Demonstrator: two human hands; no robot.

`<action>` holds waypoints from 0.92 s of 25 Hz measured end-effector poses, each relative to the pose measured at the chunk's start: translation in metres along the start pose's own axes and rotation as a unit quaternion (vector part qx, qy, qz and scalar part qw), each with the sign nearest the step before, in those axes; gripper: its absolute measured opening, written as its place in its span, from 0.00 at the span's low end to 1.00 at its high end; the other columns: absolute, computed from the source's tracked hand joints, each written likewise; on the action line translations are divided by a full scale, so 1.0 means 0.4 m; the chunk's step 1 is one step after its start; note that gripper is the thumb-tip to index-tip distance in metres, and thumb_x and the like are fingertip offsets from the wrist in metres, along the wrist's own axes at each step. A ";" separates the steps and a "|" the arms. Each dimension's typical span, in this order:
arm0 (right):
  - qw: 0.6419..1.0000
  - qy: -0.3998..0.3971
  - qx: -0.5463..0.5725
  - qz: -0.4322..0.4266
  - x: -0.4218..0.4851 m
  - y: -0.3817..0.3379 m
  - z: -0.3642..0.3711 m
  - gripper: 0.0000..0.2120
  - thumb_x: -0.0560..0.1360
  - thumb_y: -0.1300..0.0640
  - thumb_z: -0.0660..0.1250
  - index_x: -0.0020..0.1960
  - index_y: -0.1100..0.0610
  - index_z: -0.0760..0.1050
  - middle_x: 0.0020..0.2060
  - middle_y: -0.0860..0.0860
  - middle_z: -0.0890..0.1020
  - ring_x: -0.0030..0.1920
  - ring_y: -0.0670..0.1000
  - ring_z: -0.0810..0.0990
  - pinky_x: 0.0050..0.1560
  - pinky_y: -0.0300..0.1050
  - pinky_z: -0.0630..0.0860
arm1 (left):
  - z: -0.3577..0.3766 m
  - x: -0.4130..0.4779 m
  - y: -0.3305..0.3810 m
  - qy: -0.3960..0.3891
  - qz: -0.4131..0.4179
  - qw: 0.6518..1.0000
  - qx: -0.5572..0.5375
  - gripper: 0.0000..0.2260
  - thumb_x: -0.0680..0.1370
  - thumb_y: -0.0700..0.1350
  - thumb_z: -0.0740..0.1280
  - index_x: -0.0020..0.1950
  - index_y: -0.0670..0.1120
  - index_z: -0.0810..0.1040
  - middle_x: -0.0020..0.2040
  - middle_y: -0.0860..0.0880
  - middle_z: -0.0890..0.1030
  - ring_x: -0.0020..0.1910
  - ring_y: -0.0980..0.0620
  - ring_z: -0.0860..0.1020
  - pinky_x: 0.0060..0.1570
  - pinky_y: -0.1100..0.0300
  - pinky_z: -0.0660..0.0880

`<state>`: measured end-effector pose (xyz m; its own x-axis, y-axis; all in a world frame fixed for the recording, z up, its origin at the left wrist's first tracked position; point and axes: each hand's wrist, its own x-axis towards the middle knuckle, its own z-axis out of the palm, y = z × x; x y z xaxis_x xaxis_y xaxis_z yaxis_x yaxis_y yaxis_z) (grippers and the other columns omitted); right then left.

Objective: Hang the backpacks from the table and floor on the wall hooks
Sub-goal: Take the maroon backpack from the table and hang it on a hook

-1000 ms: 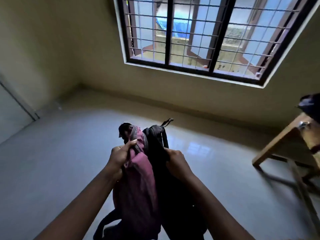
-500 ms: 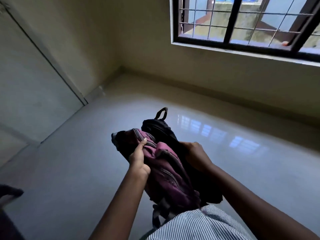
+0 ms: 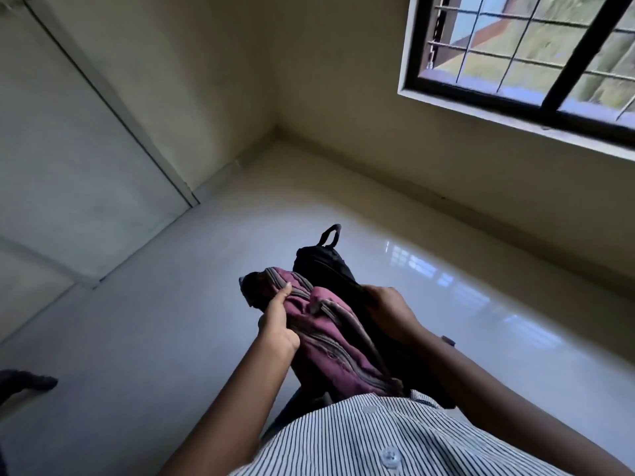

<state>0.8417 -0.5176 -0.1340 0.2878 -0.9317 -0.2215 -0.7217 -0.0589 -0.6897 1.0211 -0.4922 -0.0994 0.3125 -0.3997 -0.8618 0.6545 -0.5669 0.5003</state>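
Striped white-and-dark cloth of the person's shirt fills the bottom edge, with two pale buttons on it. Both bare forearms reach out from there. Just past the shirt the left hand grips the maroon backpack near its top end, the thumb laid up along the fabric and the fingers curled round the left side, out of sight. The right hand is curled over the black backpack, its knuckles showing; which part of the bag the fingers close on cannot be told. Both backpacks are held in the air in front of the body, above the floor, lying side by side and touching, the maroon one on the left and the black one on the right. The maroon bag is soft and crumpled, with grey zip tapes running lengthwise in curved lines and a dark patch at its far end. The black bag is plain and deep in shadow, and a small carry loop stands up at its far tip. At the lower left edge lies a dark blurred shape that cannot be identified. Beyond the bags spreads a glossy pale floor with window light mirrored on it. Farther off stand a pale door at the left, yellowish walls meeting in a corner, and a dark-framed, grilled window at the upper right.
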 end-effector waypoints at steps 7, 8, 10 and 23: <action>0.998 0.002 -0.051 0.026 0.435 0.086 -0.129 0.06 0.74 0.62 0.62 0.43 0.62 0.77 0.39 0.63 0.83 0.40 0.60 0.81 0.36 0.46 0.66 | 0.336 0.222 0.200 -0.020 -0.038 0.999 -0.005 0.25 0.70 0.51 0.71 0.63 0.41 0.74 0.60 0.37 0.78 0.53 0.37 0.78 0.46 0.42 0.73; 0.998 0.009 -0.054 0.038 0.506 0.099 -0.153 0.07 0.74 0.62 0.62 0.42 0.62 0.77 0.38 0.64 0.83 0.39 0.60 0.80 0.36 0.45 0.66 | 0.399 0.261 0.238 -0.026 -0.046 0.999 0.006 0.25 0.71 0.52 0.70 0.64 0.41 0.74 0.61 0.36 0.78 0.53 0.37 0.78 0.46 0.42 0.73; 0.996 0.023 -0.037 0.077 0.613 0.122 -0.197 0.07 0.74 0.62 0.63 0.42 0.62 0.79 0.36 0.62 0.82 0.36 0.56 0.78 0.36 0.43 0.65 | 0.500 0.326 0.299 -0.035 -0.060 0.997 0.023 0.25 0.71 0.52 0.70 0.64 0.41 0.73 0.61 0.36 0.78 0.52 0.37 0.78 0.47 0.43 0.73; 0.923 0.071 0.234 0.297 0.962 0.279 -0.373 0.17 0.78 0.47 0.60 0.59 0.56 0.79 0.55 0.53 0.83 0.58 0.51 0.79 0.51 0.39 0.69 | 0.971 0.521 0.448 -0.012 -0.016 0.990 0.137 0.17 0.73 0.44 0.70 0.58 0.38 0.75 0.57 0.36 0.79 0.53 0.36 0.79 0.54 0.44 0.77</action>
<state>0.7779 -0.9361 -0.1933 -0.1806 -0.7896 -0.5864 -0.3658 0.6074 -0.7052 0.9363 -0.9568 -0.1567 0.2757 -0.3945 -0.8766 0.4503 -0.7526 0.4804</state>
